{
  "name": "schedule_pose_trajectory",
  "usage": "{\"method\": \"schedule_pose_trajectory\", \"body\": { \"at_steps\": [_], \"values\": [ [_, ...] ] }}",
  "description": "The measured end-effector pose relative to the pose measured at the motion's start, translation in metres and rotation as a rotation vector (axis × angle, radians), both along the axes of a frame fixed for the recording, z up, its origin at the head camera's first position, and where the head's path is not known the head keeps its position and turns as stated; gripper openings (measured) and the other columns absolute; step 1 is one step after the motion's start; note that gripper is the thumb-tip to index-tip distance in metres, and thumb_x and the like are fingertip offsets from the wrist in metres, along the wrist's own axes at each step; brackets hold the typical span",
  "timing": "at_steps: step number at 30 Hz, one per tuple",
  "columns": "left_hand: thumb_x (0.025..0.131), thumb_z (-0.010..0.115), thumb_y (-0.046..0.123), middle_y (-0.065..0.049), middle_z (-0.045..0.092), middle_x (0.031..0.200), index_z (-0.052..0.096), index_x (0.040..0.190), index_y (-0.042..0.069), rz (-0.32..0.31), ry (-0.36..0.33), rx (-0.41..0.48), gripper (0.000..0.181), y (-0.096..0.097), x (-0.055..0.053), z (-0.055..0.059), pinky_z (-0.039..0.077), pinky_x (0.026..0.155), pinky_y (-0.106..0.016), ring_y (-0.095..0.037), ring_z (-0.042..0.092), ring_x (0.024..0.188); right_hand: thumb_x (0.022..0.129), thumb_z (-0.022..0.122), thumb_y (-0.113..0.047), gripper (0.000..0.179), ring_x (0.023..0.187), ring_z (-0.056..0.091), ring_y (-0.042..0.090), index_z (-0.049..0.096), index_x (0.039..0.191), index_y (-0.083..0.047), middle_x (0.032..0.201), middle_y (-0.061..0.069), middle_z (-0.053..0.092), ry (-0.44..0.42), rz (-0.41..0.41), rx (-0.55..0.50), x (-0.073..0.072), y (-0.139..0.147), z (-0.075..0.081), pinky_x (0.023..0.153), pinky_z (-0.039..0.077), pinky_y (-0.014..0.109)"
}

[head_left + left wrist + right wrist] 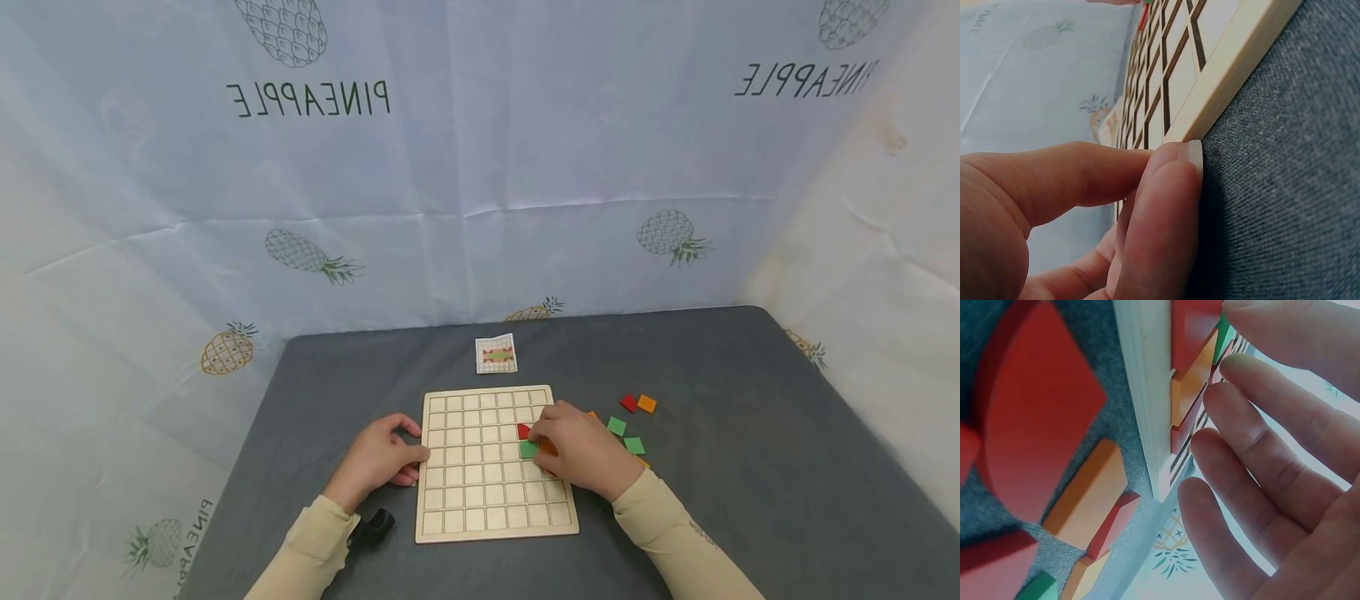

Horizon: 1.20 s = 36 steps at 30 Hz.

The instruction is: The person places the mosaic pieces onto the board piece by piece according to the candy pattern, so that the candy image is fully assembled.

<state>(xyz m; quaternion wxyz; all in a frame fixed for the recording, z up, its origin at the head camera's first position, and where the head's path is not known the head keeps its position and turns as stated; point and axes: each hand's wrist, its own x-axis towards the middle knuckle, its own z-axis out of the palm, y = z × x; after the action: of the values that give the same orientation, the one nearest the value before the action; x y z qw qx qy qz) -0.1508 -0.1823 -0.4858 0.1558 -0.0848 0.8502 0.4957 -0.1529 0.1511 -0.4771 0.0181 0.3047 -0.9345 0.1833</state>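
Note:
A pale wooden grid board (pixel 480 458) lies on the dark table. My left hand (pixel 378 454) pinches its left edge, and in the left wrist view the thumb (pixel 1163 219) and index finger meet at the wooden rim (pixel 1216 100). On the board's right side, my right hand (pixel 588 450) reaches over several placed tiles, its fingers extended. Its fingertips are by a red tile (pixel 522 432) and a green tile (pixel 528 450). An orange tile (pixel 548 447) is partly covered by this hand. From the right wrist, a red tile (pixel 1194 331) and orange tile (pixel 1194 378) show along the board's edge.
Loose tiles lie right of the board, among them a green tile (pixel 634 446), an orange tile (pixel 647 403) and a red tile (pixel 628 403). A printed pattern card (pixel 497 354) lies behind the board. Near the left wrist is a black object (pixel 372 528). Pineapple-print cloth (pixel 465 167) hangs behind.

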Motion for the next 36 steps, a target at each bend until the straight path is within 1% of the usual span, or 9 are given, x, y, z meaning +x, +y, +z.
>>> {"method": "schedule_pose_trajectory", "body": {
  "at_steps": [5,11,15,19,22,26,30,34,36],
  "values": [
    [0.089,0.086,0.012,-0.013,0.070,0.077,0.068,0.117,0.008,-0.003,-0.005,0.001,0.034,0.002,-0.001,0.002,0.065,0.056,-0.036,-0.020,0.073,0.059,0.088,0.088,-0.014,0.014,0.094,0.060,0.013,0.083,0.102,-0.016,0.096,-0.004,0.069,0.013,-0.015,0.009,0.000,0.001,-0.001,0.075,0.058,0.025],
    [0.089,0.086,0.012,-0.013,0.070,0.077,0.068,0.117,0.008,-0.004,-0.012,-0.002,0.034,0.003,-0.002,0.002,0.065,0.056,-0.035,-0.020,0.073,0.059,0.091,0.086,-0.013,0.010,0.092,0.059,0.012,0.082,0.100,-0.017,0.094,-0.005,0.067,0.019,-0.020,0.005,-0.001,0.000,-0.001,0.070,0.054,0.023],
    [0.090,0.086,0.012,-0.013,0.069,0.077,0.068,0.118,0.008,-0.006,-0.015,-0.001,0.034,0.004,-0.003,0.002,0.065,0.057,-0.035,-0.019,0.073,0.060,0.090,0.086,-0.012,0.011,0.091,0.059,0.012,0.083,0.099,-0.017,0.093,-0.005,0.068,0.019,-0.020,-0.006,0.000,0.000,-0.001,0.068,0.052,0.022],
    [0.089,0.086,0.012,-0.013,0.069,0.078,0.068,0.118,0.008,-0.007,-0.016,-0.004,0.034,0.004,-0.003,0.001,0.066,0.057,-0.035,-0.020,0.074,0.060,0.090,0.087,-0.014,0.010,0.092,0.058,0.011,0.082,0.098,-0.018,0.094,-0.006,0.068,0.017,-0.044,-0.014,-0.001,0.005,0.001,0.067,0.052,0.021],
    [0.089,0.086,0.012,-0.013,0.069,0.078,0.067,0.118,0.008,-0.009,-0.013,-0.002,0.034,0.005,-0.004,0.001,0.066,0.057,-0.035,-0.020,0.074,0.060,0.090,0.088,-0.016,0.010,0.091,0.055,0.009,0.082,0.098,-0.020,0.094,-0.008,0.067,-0.008,-0.091,-0.022,-0.001,0.014,0.005,0.066,0.051,0.020],
    [0.089,0.086,0.012,-0.013,0.069,0.078,0.067,0.118,0.009,-0.004,-0.013,-0.006,0.034,0.006,-0.004,-0.001,0.065,0.057,-0.035,-0.020,0.074,0.060,0.090,0.089,-0.018,0.013,0.092,0.055,0.008,0.082,0.101,-0.021,0.099,-0.007,0.068,-0.037,-0.154,-0.010,-0.001,0.030,0.013,0.071,0.055,0.023],
    [0.090,0.086,0.012,-0.013,0.069,0.078,0.067,0.117,0.009,0.000,-0.015,-0.007,0.033,0.003,-0.003,-0.001,0.065,0.057,-0.036,-0.020,0.073,0.060,0.090,0.089,-0.018,0.016,0.096,0.059,0.011,0.081,0.104,-0.019,0.103,-0.006,0.070,-0.037,-0.178,0.008,0.002,0.049,0.017,0.075,0.059,0.025],
    [0.090,0.086,0.012,-0.013,0.070,0.078,0.067,0.118,0.009,0.000,-0.018,-0.007,0.034,0.000,-0.002,0.001,0.065,0.057,-0.036,-0.021,0.073,0.060,0.091,0.088,-0.016,0.014,0.091,0.059,0.012,0.081,0.103,-0.020,0.101,-0.005,0.068,-0.058,-0.187,0.016,0.007,0.066,0.019,0.071,0.056,0.025],
    [0.090,0.086,0.012,-0.013,0.070,0.079,0.067,0.118,0.008,0.001,-0.019,-0.014,0.034,0.000,-0.002,0.001,0.065,0.057,-0.036,-0.021,0.073,0.060,0.091,0.088,-0.016,0.014,0.089,0.058,0.010,0.080,0.101,-0.021,0.099,-0.006,0.067,-0.068,-0.189,0.018,0.010,0.074,0.019,0.070,0.056,0.026]
  ]
}}
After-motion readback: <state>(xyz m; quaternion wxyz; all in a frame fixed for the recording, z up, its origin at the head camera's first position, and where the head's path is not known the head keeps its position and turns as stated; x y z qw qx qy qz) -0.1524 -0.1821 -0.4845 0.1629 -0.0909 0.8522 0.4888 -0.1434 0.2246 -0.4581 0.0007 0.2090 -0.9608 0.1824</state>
